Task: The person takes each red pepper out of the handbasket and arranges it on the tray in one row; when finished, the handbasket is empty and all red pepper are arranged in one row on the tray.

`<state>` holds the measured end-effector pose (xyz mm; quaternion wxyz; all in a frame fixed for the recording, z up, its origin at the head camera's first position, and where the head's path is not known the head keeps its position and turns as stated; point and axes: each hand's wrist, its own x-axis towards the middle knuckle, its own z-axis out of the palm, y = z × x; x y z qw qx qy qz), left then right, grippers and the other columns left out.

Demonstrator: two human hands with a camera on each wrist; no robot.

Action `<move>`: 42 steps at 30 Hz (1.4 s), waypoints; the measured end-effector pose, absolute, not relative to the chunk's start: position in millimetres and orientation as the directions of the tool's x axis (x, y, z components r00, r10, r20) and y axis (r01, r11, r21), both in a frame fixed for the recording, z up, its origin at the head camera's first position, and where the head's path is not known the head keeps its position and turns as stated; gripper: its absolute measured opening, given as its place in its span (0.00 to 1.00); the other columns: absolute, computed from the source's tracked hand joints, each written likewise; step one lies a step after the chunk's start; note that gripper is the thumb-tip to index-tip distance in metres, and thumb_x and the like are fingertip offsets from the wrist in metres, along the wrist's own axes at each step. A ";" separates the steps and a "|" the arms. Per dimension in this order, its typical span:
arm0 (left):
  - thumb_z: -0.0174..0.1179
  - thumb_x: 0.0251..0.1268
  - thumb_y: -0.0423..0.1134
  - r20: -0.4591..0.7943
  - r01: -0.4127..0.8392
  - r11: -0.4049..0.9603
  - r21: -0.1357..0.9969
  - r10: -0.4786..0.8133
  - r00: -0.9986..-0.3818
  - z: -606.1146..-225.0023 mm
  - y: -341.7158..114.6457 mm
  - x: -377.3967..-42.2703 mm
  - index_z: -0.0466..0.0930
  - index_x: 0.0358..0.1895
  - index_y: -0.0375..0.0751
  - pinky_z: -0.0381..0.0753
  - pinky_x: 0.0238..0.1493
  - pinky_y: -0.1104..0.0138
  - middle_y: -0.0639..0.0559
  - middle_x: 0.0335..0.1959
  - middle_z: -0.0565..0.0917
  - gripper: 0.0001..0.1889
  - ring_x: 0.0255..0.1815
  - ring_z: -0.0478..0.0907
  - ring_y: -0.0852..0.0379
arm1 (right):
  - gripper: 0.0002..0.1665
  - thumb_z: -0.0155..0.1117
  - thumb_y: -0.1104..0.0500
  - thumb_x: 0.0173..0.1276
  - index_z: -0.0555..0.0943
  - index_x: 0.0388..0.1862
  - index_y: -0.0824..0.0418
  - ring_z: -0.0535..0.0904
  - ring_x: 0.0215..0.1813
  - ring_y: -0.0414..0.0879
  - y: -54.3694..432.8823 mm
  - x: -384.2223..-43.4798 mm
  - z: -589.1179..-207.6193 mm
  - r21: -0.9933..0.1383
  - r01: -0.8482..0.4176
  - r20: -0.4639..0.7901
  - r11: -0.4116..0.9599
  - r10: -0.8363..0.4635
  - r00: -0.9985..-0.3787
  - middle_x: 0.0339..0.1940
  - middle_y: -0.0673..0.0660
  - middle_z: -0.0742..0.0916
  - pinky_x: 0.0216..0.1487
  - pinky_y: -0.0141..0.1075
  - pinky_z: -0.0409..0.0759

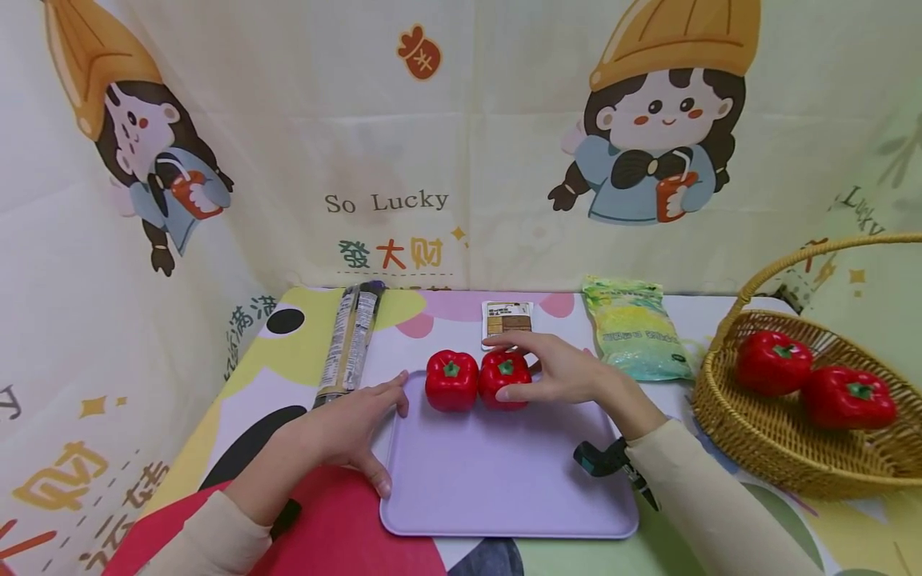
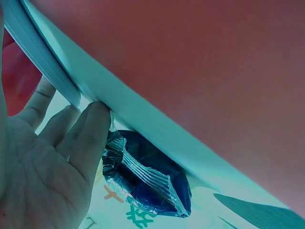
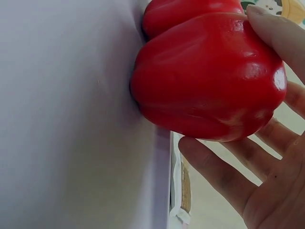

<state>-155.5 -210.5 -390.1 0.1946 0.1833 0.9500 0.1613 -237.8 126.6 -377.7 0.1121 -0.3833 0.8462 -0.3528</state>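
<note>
My right hand (image 1: 558, 372) spans a red bell pepper (image 1: 497, 392), thumb on the near side and fingers round the far side. In the right wrist view, the thumb overlaps the top of that pepper (image 3: 205, 78), and a fingertip sits right at its opposite side. Another red bell pepper (image 1: 451, 382) stands upright against it, toward the left. Both are at the back of a pale purple tray (image 1: 504, 488). Along the tray's left edge rests my left hand (image 1: 353, 428), its fingers extended and its thumb spread toward the near corner. In the left wrist view, fingertips meet the tray's rim (image 2: 47, 62).
A wicker basket (image 1: 749, 456) with two red bell peppers (image 1: 774, 364) stands on the right. Behind the tray lie a small brown-and-white packet (image 1: 508, 320) and a green-yellow bag (image 1: 637, 332). A long, dark, labelled package (image 1: 349, 344) lies beyond my left hand.
</note>
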 end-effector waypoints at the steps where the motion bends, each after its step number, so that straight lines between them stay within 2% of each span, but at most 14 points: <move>1: 0.84 0.21 0.67 -0.311 0.285 0.880 0.380 0.412 -0.856 -390.0 -210.7 -155.3 0.74 0.53 0.64 0.82 0.61 0.53 0.53 0.84 0.56 0.45 0.74 0.67 0.49 | 0.48 0.80 0.42 0.56 0.71 0.74 0.45 0.75 0.66 0.46 126.1 -237.8 -377.5 -0.685 -0.566 0.077 0.460 -0.726 -0.683 0.68 0.49 0.80 0.53 0.41 0.84; 10: 0.84 0.21 0.67 -0.305 0.293 0.874 0.388 0.422 -0.854 -388.6 -210.1 -156.1 0.73 0.53 0.64 0.82 0.62 0.53 0.53 0.84 0.56 0.45 0.72 0.69 0.49 | 0.47 0.81 0.41 0.55 0.72 0.73 0.45 0.75 0.66 0.46 126.0 -236.7 -376.5 -0.687 -0.540 0.047 0.486 -0.712 -0.700 0.66 0.46 0.79 0.53 0.40 0.85; 21: 0.85 0.22 0.65 -0.301 0.302 0.873 0.383 0.427 -0.853 -387.6 -209.6 -159.0 0.73 0.53 0.64 0.81 0.61 0.55 0.53 0.84 0.56 0.45 0.72 0.68 0.50 | 0.50 0.82 0.42 0.55 0.70 0.75 0.46 0.75 0.67 0.48 129.5 -235.9 -376.6 -0.694 -0.541 0.037 0.475 -0.727 -0.686 0.69 0.47 0.77 0.55 0.42 0.85; 27: 0.85 0.21 0.66 -0.315 0.280 0.875 0.394 0.415 -0.853 -389.2 -210.9 -157.0 0.73 0.53 0.65 0.82 0.60 0.53 0.53 0.84 0.56 0.45 0.73 0.68 0.49 | 0.51 0.82 0.43 0.55 0.69 0.76 0.49 0.75 0.67 0.48 129.1 -236.4 -376.9 -0.698 -0.546 0.033 0.464 -0.740 -0.672 0.70 0.48 0.77 0.55 0.43 0.85; 35: 0.85 0.22 0.66 -0.309 0.286 0.868 0.405 0.425 -0.851 -390.2 -211.8 -157.4 0.73 0.54 0.65 0.83 0.60 0.53 0.53 0.84 0.56 0.45 0.72 0.68 0.50 | 0.51 0.82 0.42 0.55 0.69 0.76 0.45 0.75 0.69 0.48 135.1 -236.2 -375.0 -0.688 -0.558 0.042 0.464 -0.743 -0.668 0.71 0.47 0.76 0.59 0.48 0.84; 42: 0.85 0.22 0.65 -0.312 0.282 0.870 0.404 0.421 -0.852 -389.8 -210.8 -156.6 0.73 0.54 0.64 0.83 0.59 0.53 0.52 0.83 0.57 0.45 0.73 0.68 0.49 | 0.51 0.82 0.41 0.55 0.68 0.76 0.45 0.76 0.69 0.51 144.5 -234.3 -373.8 -0.687 -0.553 0.044 0.472 -0.732 -0.680 0.72 0.51 0.76 0.60 0.51 0.83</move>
